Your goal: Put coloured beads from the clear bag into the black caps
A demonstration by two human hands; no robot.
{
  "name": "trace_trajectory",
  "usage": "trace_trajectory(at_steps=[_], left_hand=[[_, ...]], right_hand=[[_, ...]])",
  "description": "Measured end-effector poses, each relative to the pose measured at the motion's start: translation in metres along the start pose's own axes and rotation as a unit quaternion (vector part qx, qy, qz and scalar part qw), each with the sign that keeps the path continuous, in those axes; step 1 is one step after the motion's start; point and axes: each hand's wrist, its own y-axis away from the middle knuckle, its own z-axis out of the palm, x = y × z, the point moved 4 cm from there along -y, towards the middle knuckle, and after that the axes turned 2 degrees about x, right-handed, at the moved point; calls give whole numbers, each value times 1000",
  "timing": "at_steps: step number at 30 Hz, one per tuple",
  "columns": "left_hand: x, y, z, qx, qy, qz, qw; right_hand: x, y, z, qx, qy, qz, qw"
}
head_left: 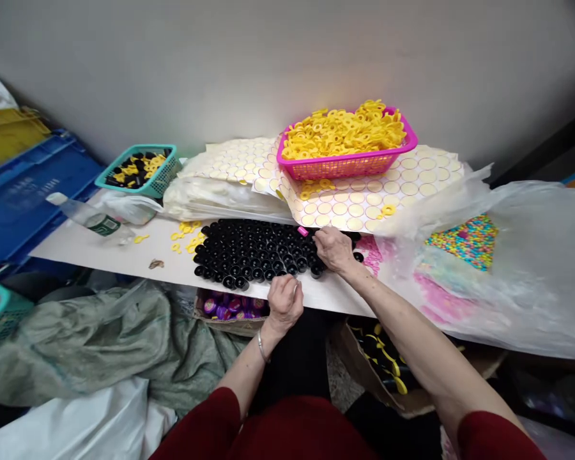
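From the head view, my right hand (334, 248) rests on the far right edge of the block of black caps (263, 250) packed open-side up on the desk (124, 255), its fingers curled down onto them; a small pink piece (302, 231) lies just beside the fingertips, and I cannot tell whether the grip actually has hold of it. My left hand (283, 301) sits at the near edge of the block, grip loosely closed with thumb against fingers; whether anything small is pinched inside is hidden.

To work this well, I judge I should keep the left hand steadying the near row so the packed caps do not scatter, and press with the right straight down, one cap at a time.

Around: a pink basket (402, 153) heaped with yellow rings (345, 131) stands behind on sheets of round stickers (364, 198). A teal basket (165, 179) with mixed parts sits far left, a plastic bottle (89, 217) lies near it. Loose rings dot the desk left of the caps. The clear plastic bag (517, 255) crowds the right arm
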Motion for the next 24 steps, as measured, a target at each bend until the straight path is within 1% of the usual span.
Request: trace_trajectory(at_steps=[4,6,8,10,13,14,15,16,17,18,19,20,22,24], left_hand=[[9,14,9,-49,21,32,998],[15,23,12,-58,27,43,997],[19,28,12,-54,42,53,996],[21,29,12,-46,59,60,995],[20,23,13,-37,78,56,995],[19,18,13,-34,83,54,995],[20,12,14,-30,88,52,994],[21,5,16,-28,93,52,994],[22,-3,19,-32,95,53,994],[25,-12,25,-40,94,54,993],[28,-22,32,-58,86,54,993],[31,-32,41,-84,69,55,993],[39,-50,65,-150,17,59,987],[47,-64,88,-205,-44,54,976]], right_hand=[[-25,-28,13,-65,7,15,998],[-32,-36,17,-82,7,29,996],[-37,-42,17,-91,7,42,995],[-40,-46,14,-97,4,52,994],[-38,-44,0,-93,-8,63,994],[-34,-39,-7,-85,-17,68,994],[-29,-30,-16,-62,-43,75,994],[-22,-17,-25,-23,-90,82,992],[-12,0,-35,27,-156,91,983],[1,21,-45,93,-244,103,960],[16,45,-53,146,-331,114,925],[33,70,-58,169,-400,134,891],[70,123,-64,216,-474,217,826],[104,171,-70,277,-505,293,763]])
